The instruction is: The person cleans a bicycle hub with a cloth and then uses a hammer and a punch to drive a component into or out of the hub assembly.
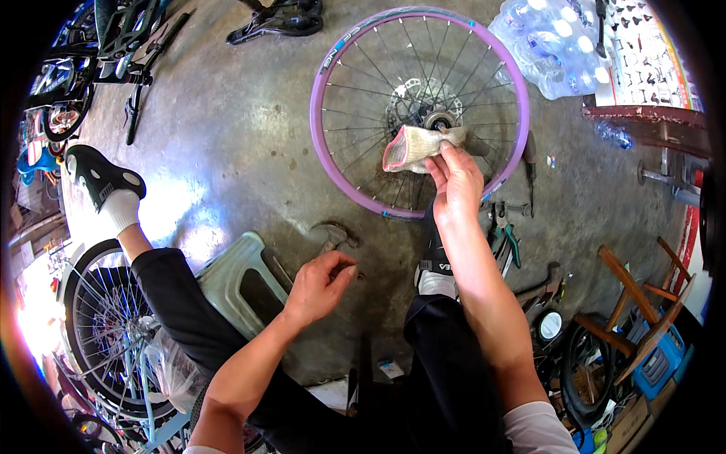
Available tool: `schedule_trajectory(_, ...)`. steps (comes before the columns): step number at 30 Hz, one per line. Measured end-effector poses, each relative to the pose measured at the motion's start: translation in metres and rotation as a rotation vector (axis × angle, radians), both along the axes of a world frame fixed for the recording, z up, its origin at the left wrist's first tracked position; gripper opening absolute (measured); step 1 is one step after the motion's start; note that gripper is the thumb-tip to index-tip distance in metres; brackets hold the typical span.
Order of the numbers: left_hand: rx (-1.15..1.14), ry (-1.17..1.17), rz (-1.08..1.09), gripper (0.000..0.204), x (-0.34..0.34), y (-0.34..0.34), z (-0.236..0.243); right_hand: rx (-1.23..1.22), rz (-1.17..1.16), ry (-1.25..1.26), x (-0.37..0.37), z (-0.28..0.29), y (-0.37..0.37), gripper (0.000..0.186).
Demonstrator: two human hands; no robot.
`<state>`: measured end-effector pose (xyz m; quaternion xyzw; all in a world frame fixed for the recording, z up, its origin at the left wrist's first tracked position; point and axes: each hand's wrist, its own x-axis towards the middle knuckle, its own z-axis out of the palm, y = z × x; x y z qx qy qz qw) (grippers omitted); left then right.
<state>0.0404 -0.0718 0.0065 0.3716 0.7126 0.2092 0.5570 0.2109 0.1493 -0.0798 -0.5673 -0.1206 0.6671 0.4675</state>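
Observation:
My right hand (457,181) grips a whitish knitted glove (408,147) with a pink cuff, held over the hub of a purple bicycle wheel (318,151) lying flat on the floor. A silver brake rotor (401,97) shows behind the glove. My left hand (321,284) hangs lower left of the wheel, fingers loosely curled, with nothing visible in them. Just behind it on the floor lies a hammer (333,238), and left of it is a pale green plastic stool (234,265).
Green-handled pliers (508,242) and other tools lie right of my foot. A saddle (272,26) and bottled-water packs (544,53) sit beyond the wheel. Bikes (98,53) line the left, another wheel (83,318) stands lower left, and a wooden stool (643,310) is at lower right.

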Motion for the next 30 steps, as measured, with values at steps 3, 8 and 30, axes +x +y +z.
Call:
schedule_trajectory(3, 0.007, -0.001, -0.005, 0.027, 0.001, 0.000, -0.001, 0.041, 0.016, -0.102, 0.001, 0.000, 0.007, 0.015)
schedule_trajectory(8, 0.008, 0.004, -0.007, 0.027, 0.001, -0.002, 0.000, 0.124, 0.238, -0.354, 0.024, 0.007, 0.036, 0.021)
schedule_trajectory(30, -0.002, 0.042, -0.059, 0.025, 0.014, 0.002, -0.007, -0.037, 0.146, 0.195, 0.054, 0.010, -0.014, 0.018)
